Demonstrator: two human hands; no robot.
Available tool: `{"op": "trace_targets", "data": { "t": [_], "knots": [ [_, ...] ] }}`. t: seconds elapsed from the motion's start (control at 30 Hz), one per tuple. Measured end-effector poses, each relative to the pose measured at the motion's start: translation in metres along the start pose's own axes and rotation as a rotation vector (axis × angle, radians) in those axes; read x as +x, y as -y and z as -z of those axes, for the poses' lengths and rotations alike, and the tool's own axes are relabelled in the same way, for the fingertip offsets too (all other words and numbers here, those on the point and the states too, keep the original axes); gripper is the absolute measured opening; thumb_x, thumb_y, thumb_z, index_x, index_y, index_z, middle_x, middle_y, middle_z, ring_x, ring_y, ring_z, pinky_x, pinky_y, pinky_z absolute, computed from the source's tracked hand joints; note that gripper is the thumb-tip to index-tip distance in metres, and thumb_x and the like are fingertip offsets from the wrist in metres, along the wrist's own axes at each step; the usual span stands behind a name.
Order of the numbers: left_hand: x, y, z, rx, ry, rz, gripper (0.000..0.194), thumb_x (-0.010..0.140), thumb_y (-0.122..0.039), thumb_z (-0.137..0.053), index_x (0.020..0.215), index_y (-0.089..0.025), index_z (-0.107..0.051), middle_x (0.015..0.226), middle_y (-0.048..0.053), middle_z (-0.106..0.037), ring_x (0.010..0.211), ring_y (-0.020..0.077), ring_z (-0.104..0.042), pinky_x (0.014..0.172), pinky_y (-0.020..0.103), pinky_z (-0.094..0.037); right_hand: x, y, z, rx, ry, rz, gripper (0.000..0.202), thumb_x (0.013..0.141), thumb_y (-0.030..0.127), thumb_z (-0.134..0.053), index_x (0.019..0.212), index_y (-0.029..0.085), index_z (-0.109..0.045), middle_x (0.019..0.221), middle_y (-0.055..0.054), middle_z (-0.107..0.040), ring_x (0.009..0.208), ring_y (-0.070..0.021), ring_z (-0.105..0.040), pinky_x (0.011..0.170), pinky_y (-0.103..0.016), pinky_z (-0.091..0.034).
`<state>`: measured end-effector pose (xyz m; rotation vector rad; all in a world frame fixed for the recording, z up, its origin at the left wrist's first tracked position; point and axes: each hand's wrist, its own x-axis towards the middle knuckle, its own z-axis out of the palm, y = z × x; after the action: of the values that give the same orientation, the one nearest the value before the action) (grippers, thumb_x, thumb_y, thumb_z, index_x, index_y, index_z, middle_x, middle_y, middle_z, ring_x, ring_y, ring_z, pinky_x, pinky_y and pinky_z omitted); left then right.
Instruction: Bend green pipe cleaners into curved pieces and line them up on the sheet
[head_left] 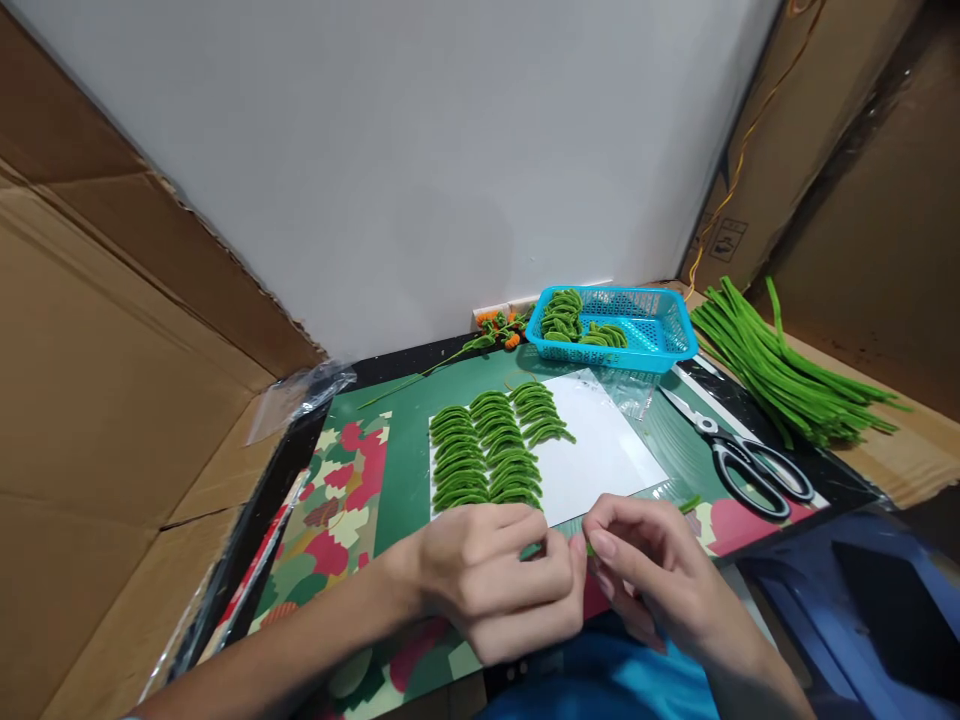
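Observation:
My left hand (517,580) and my right hand (660,565) meet at the table's front edge, fingertips almost touching. Both are closed in a pinch on a short green pipe cleaner (590,549), mostly hidden by the fingers. Another green tip (688,504) shows behind my right hand; whether it belongs to the same piece I cannot tell. Just beyond my hands lies a white sheet (600,430), with curved green pipe-cleaner leaves (491,445) in three columns on its left part. The right column is shorter than the other two.
A blue basket (652,362) with more green leaf pieces stands at the back. To the right lie scissors (739,450) and a bundle of long green pipe cleaners (787,370). An orange-and-green pipe-cleaner flower stem (480,343) rests near the wall. Cardboard (112,350) borders the left side.

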<state>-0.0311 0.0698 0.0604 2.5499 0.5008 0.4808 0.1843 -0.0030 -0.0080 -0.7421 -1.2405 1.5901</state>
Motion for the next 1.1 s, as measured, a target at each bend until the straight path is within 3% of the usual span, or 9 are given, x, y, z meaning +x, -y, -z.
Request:
{"op": "trace_targets", "data": {
  "t": [0.1,0.17,0.2,0.27,0.37,0.47,0.63,0.83,1.1],
  "knots": [
    [0.004,0.007,0.005,0.197,-0.075,-0.283,0.014,0.095,-0.016,-0.076,0.09,-0.028,-0.082,0.075,0.005,-0.075,0.051,0.0172,-0.063,0.04,0.028,-0.046,-0.001,0.001,-0.002,0.131,0.028,-0.126,0.034,0.11,0.05,-0.062,0.092,0.021,-0.059,0.068,0.007,-0.051,0.037,-0.0043,-0.033,0.032,-0.018,-0.029],
    [0.005,0.009,0.001,0.299,-0.205,-0.496,0.014,0.095,-0.009,-0.073,0.098,-0.021,-0.08,0.076,0.004,-0.075,0.053,0.0163,-0.066,0.042,0.026,-0.047,-0.002,0.002,-0.003,-0.027,-0.055,-0.049,0.031,0.112,0.045,-0.06,0.092,0.021,-0.061,0.067,0.007,-0.05,0.041,-0.0051,-0.037,0.037,-0.018,-0.032],
    [0.004,0.009,-0.003,0.301,-0.273,-0.512,0.015,0.096,-0.007,-0.07,0.105,-0.016,-0.078,0.078,0.006,-0.076,0.058,0.0178,-0.069,0.047,0.026,-0.051,-0.002,0.002,-0.003,-0.146,-0.107,0.041,0.027,0.113,0.04,-0.058,0.094,0.021,-0.062,0.068,0.006,-0.052,0.045,-0.0062,-0.041,0.041,-0.018,-0.035],
    [0.001,0.006,-0.011,0.101,-0.345,-0.35,0.015,0.103,-0.011,-0.063,0.113,-0.013,-0.074,0.084,0.009,-0.077,0.066,0.0186,-0.073,0.055,0.026,-0.056,-0.001,0.001,-0.004,-0.413,-0.198,0.311,0.018,0.114,0.028,-0.055,0.1,0.022,-0.064,0.077,0.001,-0.061,0.057,-0.0099,-0.053,0.053,-0.02,-0.045],
    [0.0,-0.001,-0.022,-0.594,-0.154,0.271,0.022,0.113,-0.032,-0.053,0.106,-0.016,-0.067,0.069,0.002,-0.069,0.052,0.0131,-0.066,0.047,0.02,-0.05,0.004,-0.004,-0.003,-0.783,-0.256,0.695,0.016,0.113,0.014,-0.051,0.11,0.021,-0.065,0.09,-0.006,-0.072,0.072,-0.0156,-0.066,0.065,-0.025,-0.053],
    [0.002,-0.003,-0.028,-1.08,-0.052,0.557,0.033,0.107,-0.051,-0.064,0.098,-0.02,-0.058,0.057,-0.004,-0.06,0.039,0.0103,-0.056,0.036,0.015,-0.039,0.01,-0.012,0.002,-1.025,-0.271,0.874,0.022,0.112,0.008,-0.047,0.117,0.017,-0.066,0.087,-0.009,-0.075,0.07,-0.0177,-0.069,0.064,-0.027,-0.053],
    [0.006,0.001,-0.032,-1.202,-0.058,0.606,0.038,0.101,-0.054,-0.074,0.097,-0.02,-0.058,0.054,-0.004,-0.063,0.036,0.007,-0.05,0.036,0.012,-0.037,0.015,-0.016,0.007,-1.175,-0.321,0.97,0.02,0.111,0.008,-0.049,0.119,0.012,-0.067,0.091,-0.014,-0.078,0.068,-0.0198,-0.07,0.064,-0.03,-0.052],
    [0.004,0.0,-0.03,-1.011,-0.156,0.595,0.037,0.102,-0.052,-0.074,0.098,-0.017,-0.061,0.059,-0.003,-0.063,0.044,0.0068,-0.051,0.042,0.014,-0.037,0.019,-0.009,0.003,-1.138,-0.346,0.831,0.015,0.111,0.011,-0.049,0.11,0.017,-0.063,0.087,-0.01,-0.076,0.069,-0.0195,-0.068,0.063,-0.029,-0.049],
    [0.005,-0.001,-0.023,-0.867,-0.124,0.555,0.029,0.106,-0.044,-0.069,0.102,-0.016,-0.066,0.068,-0.005,-0.057,0.058,0.0082,-0.053,0.053,0.017,-0.04,0.02,-0.014,0.006,-1.052,-0.283,0.766,0.015,0.111,0.011,-0.048,0.108,0.02,-0.059,0.085,-0.005,-0.069,0.067,-0.0179,-0.059,0.061,-0.028,-0.042]
  ]
}}
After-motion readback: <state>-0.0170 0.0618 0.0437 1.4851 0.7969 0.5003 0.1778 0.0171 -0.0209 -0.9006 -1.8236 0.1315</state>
